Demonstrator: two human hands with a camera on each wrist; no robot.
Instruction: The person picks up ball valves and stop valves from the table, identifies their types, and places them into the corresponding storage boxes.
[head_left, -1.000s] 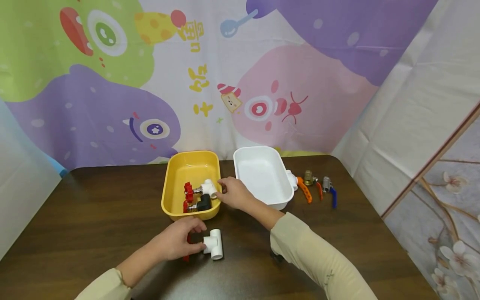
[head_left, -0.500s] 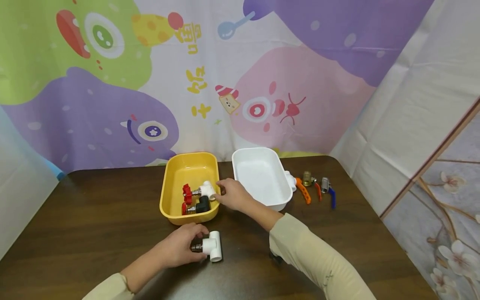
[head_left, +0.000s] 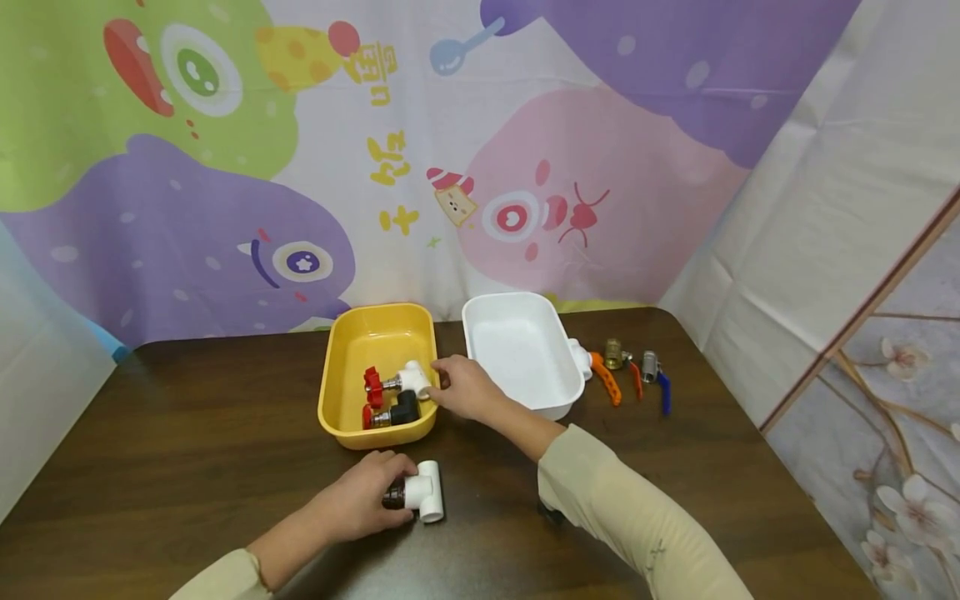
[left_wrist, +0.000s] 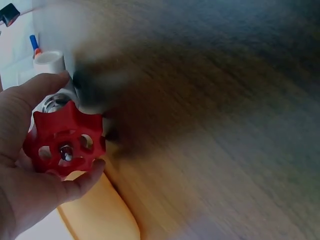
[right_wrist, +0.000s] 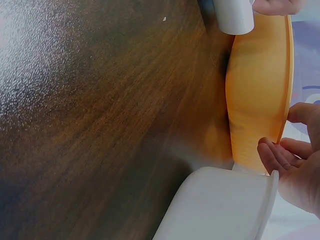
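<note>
My left hand point(head_left: 358, 500) holds a white T-shaped valve point(head_left: 429, 492) on the table in front of the yellow tray point(head_left: 375, 440). In the left wrist view, thumb and fingers curl round its red handwheel point(left_wrist: 70, 120); the hand hides that wheel from the head view. My right hand point(head_left: 467, 388) grips the yellow tray's right rim. In the right wrist view, one finger crosses the rim while others bend against the outside wall. Inside the tray lie a white valve point(head_left: 414, 380) and a black valve point(head_left: 407, 408), each with a red handwheel.
A white tray point(head_left: 517, 350) stands right of the yellow one. Beyond it lie a white valve with an orange handle point(head_left: 607, 380), a brass valve point(head_left: 613, 355) and a silver valve with a blue handle point(head_left: 665, 393). A patterned cloth point(head_left: 420, 275) hangs behind the table.
The left hand's fingers have closed round the handwheel, which showed red below the hand a second ago; a dark stem now shows beside the white tee. The right hand stays at the yellow rim.
</note>
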